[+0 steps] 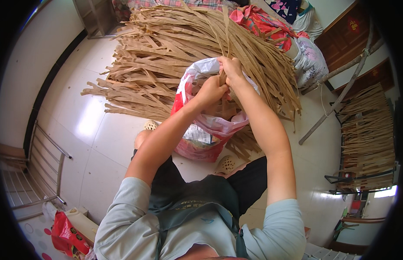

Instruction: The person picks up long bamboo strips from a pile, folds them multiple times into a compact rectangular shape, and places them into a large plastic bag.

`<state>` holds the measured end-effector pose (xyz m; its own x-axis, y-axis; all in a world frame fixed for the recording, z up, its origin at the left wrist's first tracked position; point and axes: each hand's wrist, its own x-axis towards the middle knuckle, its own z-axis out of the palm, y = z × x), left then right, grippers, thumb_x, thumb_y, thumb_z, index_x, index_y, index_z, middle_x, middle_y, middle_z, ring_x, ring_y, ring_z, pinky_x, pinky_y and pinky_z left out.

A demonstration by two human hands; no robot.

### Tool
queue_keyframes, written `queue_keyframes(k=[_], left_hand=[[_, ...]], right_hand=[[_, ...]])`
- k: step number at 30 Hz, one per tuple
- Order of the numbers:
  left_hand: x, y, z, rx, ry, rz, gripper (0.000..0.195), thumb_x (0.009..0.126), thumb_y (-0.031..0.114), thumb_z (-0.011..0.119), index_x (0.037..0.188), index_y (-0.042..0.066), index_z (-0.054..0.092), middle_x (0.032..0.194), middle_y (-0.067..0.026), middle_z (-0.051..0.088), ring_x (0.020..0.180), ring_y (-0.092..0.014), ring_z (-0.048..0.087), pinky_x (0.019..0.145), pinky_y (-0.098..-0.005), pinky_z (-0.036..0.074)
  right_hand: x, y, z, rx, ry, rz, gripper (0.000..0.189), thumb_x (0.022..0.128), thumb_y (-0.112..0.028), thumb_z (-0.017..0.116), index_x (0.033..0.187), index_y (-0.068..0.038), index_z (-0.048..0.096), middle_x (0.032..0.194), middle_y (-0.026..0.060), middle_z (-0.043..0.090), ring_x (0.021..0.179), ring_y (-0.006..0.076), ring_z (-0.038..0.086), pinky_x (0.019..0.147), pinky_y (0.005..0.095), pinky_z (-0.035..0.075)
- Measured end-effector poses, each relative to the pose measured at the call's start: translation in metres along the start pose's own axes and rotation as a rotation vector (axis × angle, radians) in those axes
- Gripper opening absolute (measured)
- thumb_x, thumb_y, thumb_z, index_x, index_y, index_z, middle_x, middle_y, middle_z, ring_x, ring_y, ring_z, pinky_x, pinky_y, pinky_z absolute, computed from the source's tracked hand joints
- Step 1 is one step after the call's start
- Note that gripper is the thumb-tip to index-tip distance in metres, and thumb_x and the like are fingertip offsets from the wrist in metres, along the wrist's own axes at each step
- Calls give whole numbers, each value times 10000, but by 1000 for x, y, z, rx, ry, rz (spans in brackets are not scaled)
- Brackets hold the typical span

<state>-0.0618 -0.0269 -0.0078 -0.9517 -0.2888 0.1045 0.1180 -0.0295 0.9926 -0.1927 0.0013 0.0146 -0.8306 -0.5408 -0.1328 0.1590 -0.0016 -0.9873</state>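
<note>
My left hand [211, 90] and my right hand [231, 69] are close together, both closed on a flat brown strip [223, 78]. Above my right hand, lengths of strip stretch up across a large pile of long brown strips [162, 52]. Beneath both hands, a red and white plastic bag [201, 143] stands on the floor between my feet with its mouth spread wide. Brown material shows inside, partly hidden by my hands and forearms. I cannot tell whether the held strip is joined to what lies in the bag.
Wooden poles [341, 97] tied with cord lean at the right, near a rack hung with brown strips [367, 139]. A metal rack [42, 169] stands at left on the tiled floor [90, 136]. Colourful cloth [266, 26] lies behind the pile. A red bag [68, 234] sits at lower left.
</note>
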Motion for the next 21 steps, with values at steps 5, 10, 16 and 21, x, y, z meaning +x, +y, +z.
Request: queue_keyframes(k=[5, 10, 16, 21], left_hand=[[-3, 1, -1, 585, 193, 56, 180, 799, 122, 578, 792, -46, 640, 750, -231, 656, 679, -338, 656, 657, -430, 510], [5, -22, 5, 720, 223, 241, 161, 757, 104, 584, 762, -46, 641, 731, -266, 628, 704, -424, 625, 670, -483, 496], [2, -13, 5, 802, 103, 180, 178, 754, 116, 594, 735, -59, 623, 722, -276, 619, 700, -431, 620, 659, -496, 490], [1, 2, 6, 871, 6, 213, 189, 777, 134, 591, 808, -50, 624, 734, -260, 632, 686, -433, 621, 643, -497, 493]], right_hand=[[-20, -8, 23, -447, 216, -132, 273, 764, -251, 634, 732, 19, 607, 647, 141, 620, 563, 245, 613, 537, 379, 477], [1, 12, 9, -559, 233, -268, 420, 822, -364, 617, 802, 55, 646, 740, 221, 657, 741, 344, 650, 703, 425, 481], [5, 17, -3, -463, 166, -234, 405, 885, -369, 633, 682, -42, 507, 563, 15, 483, 398, 99, 404, 348, 275, 296], [7, 7, -12, -638, 107, -200, 436, 887, -357, 595, 762, 60, 604, 633, 157, 604, 560, 266, 577, 550, 402, 446]])
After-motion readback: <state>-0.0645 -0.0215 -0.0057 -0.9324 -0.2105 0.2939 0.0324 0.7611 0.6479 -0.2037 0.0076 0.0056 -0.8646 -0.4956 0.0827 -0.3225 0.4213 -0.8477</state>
